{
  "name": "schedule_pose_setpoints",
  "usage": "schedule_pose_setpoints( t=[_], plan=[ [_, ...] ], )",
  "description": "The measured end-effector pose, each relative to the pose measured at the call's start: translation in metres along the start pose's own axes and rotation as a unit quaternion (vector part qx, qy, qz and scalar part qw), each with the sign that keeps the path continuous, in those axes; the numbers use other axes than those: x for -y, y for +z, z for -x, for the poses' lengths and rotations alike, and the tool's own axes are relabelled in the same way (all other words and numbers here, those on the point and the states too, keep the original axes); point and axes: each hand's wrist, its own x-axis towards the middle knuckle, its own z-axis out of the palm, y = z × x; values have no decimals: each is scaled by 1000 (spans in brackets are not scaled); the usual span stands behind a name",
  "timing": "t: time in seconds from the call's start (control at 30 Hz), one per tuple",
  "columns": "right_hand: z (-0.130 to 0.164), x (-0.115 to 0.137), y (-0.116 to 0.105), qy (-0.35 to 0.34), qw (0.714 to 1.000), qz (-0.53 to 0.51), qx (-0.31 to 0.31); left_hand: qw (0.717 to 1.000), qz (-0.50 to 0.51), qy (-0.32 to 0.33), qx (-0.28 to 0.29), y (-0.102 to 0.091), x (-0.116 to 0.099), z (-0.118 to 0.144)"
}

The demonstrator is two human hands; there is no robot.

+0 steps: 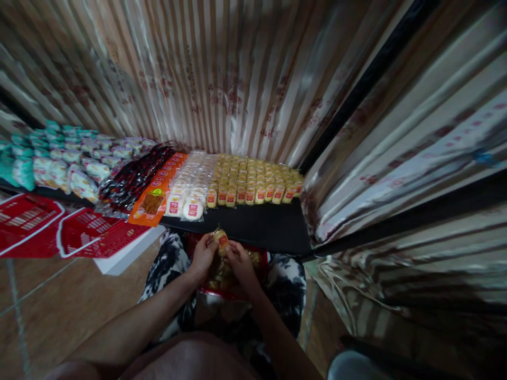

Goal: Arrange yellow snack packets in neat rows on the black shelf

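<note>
A: Left hand (pixel 203 256) and right hand (pixel 238 262) both closed on one yellow packet (pixel 221 238), held just below the bench (pixel 261 224) edge, over a red bag (pixel 232 274) in the lap.

B: More packets in that bag?

A: Looks so, though dim and blurred there; can't count.

B: And on the bench?

A: Yellow packets (pixel 253 179) in tidy rows at the back right, front row standing upright. Beside them white packs (pixel 190 192), then an orange strip (pixel 156 192), dark packs (pixel 132 177), teal packs (pixel 43 158) far left. Bare black strip in front of the yellow rows.

B: Step in hand, then?

A: Probably stocking: packet taken from the bag, being turned or straightened between both hands, not yet set down.

B: Next move?

A: Likely a lift over the bench edge, label forward, upright, set touching the front row without toppling neighbours. Red baskets (pixel 51 227) lower left, well apart.
</note>
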Motion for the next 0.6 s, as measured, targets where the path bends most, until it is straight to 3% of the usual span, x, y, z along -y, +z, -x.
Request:
schedule_pose_setpoints(
  t=[0.1,0.23,0.37,0.5,0.6],
  plan=[
    [0,14,-9,39,998,-50,0,1000,2,9,12,10,-11,-1],
    [-10,34,-30,7,996,-67,-65,996,-36,-8,84,21,-31,0],
    [-27,52,-55,-37,988,-75,-128,981,-137,7,134,32,-41,-6],
    [-44,65,-75,-88,987,-71,-112,963,-215,30,162,49,-38,-22],
    [-53,71,-85,-123,987,-49,-92,943,-249,50,214,66,-37,-38]
  ],
)
